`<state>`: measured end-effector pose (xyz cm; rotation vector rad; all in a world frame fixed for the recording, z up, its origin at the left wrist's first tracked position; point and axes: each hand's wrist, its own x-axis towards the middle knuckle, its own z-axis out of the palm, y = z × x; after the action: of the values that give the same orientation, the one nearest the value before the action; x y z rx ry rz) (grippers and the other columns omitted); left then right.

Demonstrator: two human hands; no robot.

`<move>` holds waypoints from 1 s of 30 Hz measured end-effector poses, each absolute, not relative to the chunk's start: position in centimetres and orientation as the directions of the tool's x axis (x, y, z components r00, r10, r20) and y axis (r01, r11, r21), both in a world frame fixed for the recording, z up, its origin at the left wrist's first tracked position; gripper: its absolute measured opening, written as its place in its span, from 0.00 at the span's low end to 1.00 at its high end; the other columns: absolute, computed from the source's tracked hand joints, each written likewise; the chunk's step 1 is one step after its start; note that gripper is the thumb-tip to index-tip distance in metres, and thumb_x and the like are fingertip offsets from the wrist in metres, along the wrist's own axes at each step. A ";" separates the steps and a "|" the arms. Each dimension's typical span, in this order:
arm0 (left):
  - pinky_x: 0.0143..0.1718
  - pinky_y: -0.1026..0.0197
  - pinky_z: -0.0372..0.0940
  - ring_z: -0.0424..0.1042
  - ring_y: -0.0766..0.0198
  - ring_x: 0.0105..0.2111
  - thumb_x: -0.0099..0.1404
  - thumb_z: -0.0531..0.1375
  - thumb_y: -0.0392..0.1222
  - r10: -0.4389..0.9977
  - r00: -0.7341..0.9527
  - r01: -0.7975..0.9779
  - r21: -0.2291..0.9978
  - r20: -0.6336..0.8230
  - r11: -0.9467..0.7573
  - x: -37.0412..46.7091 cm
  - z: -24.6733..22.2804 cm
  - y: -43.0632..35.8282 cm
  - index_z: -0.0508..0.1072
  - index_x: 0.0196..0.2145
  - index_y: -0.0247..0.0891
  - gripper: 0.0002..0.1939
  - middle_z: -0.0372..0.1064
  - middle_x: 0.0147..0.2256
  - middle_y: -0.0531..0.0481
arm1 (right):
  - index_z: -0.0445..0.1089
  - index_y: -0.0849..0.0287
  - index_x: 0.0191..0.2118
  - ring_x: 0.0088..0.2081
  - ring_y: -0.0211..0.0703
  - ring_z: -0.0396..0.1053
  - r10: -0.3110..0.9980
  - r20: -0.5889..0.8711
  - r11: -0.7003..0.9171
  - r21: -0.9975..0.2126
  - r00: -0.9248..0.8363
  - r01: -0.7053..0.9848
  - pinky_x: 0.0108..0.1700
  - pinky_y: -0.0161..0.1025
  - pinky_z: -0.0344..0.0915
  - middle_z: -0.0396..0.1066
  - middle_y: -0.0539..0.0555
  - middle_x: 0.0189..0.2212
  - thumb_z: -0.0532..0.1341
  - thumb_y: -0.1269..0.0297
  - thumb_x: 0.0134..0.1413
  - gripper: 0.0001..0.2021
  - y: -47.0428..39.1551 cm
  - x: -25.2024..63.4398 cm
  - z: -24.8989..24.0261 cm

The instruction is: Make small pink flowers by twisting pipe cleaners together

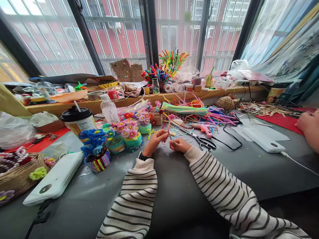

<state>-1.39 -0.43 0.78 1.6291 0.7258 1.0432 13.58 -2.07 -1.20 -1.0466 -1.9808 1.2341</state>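
Striped sleeves (139,199) come in from the bottom edge, the cuffs pulled back and a dark band (144,157) around the left wrist. Fingers hide the lower part of the pink fuzzy stem (169,125), so I can't make out exactly where each grip closes on it, or what the thin dark bit down at the right fingertips is. Off at the right edge, another person's hand (309,124) is cut off by the view, and whatever it touches is unclear. A twine-wrapped basket (22,172) is cropped at the left edge, and the strands heaped behind the scissors (208,143) are too tangled to sort out

As for the pink stem, it stands nearly upright between the two hands, its curled top above the fingers. The left hand (157,141) is closed in a narrow pinch at its side, and the right hand (180,145) pinches lower down, fingertips close to the left ones. Both are just above the grey worktop (171,192), with flower pots (133,141) beyond the left hand and a pink glue gun (205,130) beyond the right
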 end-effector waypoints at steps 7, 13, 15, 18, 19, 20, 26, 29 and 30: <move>0.22 0.67 0.49 0.53 0.74 0.19 0.53 0.54 0.45 0.849 0.443 -0.056 0.954 0.289 -0.295 -1.4 0.8 -0.4 0.61 0.24 0.35 0.10 0.54 0.18 0.58 | 0.54 0.61 0.14 0.13 0.26 0.42 0.871 0.059 0.241 -0.916 -0.488 0.321 0.17 0.31 0.39 0.44 0.43 0.08 0.46 0.36 0.38 0.28 -2.1 13.6 -1.3; 0.23 0.67 0.49 0.53 0.74 0.19 0.53 0.54 0.45 0.836 0.470 -0.028 0.951 0.285 -0.309 -1.4 0.8 -0.5 0.61 0.24 0.35 0.10 0.54 0.17 0.58 | 0.55 0.60 0.16 0.12 0.27 0.41 0.835 0.032 0.204 -0.945 -0.549 0.255 0.16 0.31 0.39 0.44 0.42 0.08 0.43 0.36 0.41 0.28 -1.9 13.5 -1.6; 0.22 0.67 0.49 0.53 0.74 0.19 0.53 0.55 0.45 0.834 0.477 -0.021 0.952 0.277 -0.304 -1.4 0.8 -0.5 0.61 0.24 0.35 0.10 0.54 0.17 0.58 | 0.55 0.60 0.16 0.12 0.27 0.41 0.834 0.031 0.198 -0.949 -0.551 0.247 0.16 0.32 0.39 0.44 0.42 0.08 0.42 0.37 0.42 0.28 -1.8 13.6 -1.7; 0.23 0.67 0.49 0.53 0.73 0.19 0.53 0.55 0.45 0.844 0.458 -0.046 0.956 0.279 -0.291 -1.4 0.7 -0.4 0.61 0.24 0.35 0.10 0.54 0.17 0.58 | 0.54 0.60 0.14 0.13 0.27 0.42 0.862 0.070 0.235 -0.933 -0.502 0.273 0.17 0.32 0.40 0.44 0.43 0.08 0.46 0.37 0.40 0.27 -1.8 13.6 -1.8; 0.23 0.67 0.49 0.53 0.73 0.19 0.53 0.55 0.46 0.848 0.452 -0.054 0.957 0.278 -0.285 -1.4 0.7 -0.4 0.61 0.24 0.35 0.10 0.54 0.18 0.58 | 0.54 0.60 0.13 0.13 0.27 0.43 0.869 0.081 0.246 -0.927 -0.488 0.282 0.17 0.32 0.40 0.45 0.43 0.08 0.47 0.37 0.39 0.28 -1.8 13.6 -1.7; 0.23 0.67 0.49 0.53 0.73 0.19 0.53 0.55 0.46 0.850 0.448 -0.061 0.958 0.278 -0.281 -1.4 0.7 -0.4 0.61 0.24 0.35 0.10 0.54 0.18 0.58 | 0.54 0.60 0.13 0.13 0.27 0.43 0.871 0.090 0.254 -0.924 -0.484 0.286 0.18 0.32 0.40 0.45 0.43 0.08 0.47 0.37 0.38 0.28 -1.8 13.6 -1.7; 0.23 0.67 0.50 0.53 0.73 0.19 0.53 0.55 0.45 0.826 0.497 -0.012 0.954 0.266 -0.300 -1.3 1.0 -0.7 0.62 0.23 0.35 0.10 0.54 0.17 0.57 | 0.56 0.60 0.15 0.12 0.27 0.42 0.843 0.061 0.226 -0.941 -0.534 0.250 0.17 0.32 0.40 0.45 0.43 0.08 0.42 0.34 0.37 0.30 -2.0 13.7 -1.3; 0.23 0.67 0.50 0.53 0.74 0.19 0.53 0.55 0.45 0.836 0.484 -0.022 0.958 0.259 -0.284 -1.3 1.0 -0.7 0.62 0.23 0.35 0.10 0.54 0.18 0.58 | 0.54 0.61 0.13 0.13 0.26 0.42 0.867 0.089 0.253 -0.926 -0.491 0.279 0.17 0.32 0.39 0.44 0.43 0.07 0.46 0.36 0.38 0.29 -2.1 13.7 -1.1; 0.23 0.67 0.50 0.53 0.74 0.19 0.53 0.55 0.45 0.839 0.478 -0.031 0.959 0.262 -0.282 -1.4 1.0 -0.7 0.62 0.24 0.35 0.10 0.54 0.18 0.58 | 0.53 0.61 0.12 0.13 0.26 0.42 0.873 0.097 0.260 -0.922 -0.479 0.288 0.17 0.32 0.39 0.44 0.43 0.07 0.47 0.36 0.38 0.28 -2.1 13.7 -1.1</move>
<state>-1.37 -0.71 0.98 1.6375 0.7081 0.9989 13.70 -2.09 -1.09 -1.0497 -1.9126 1.2070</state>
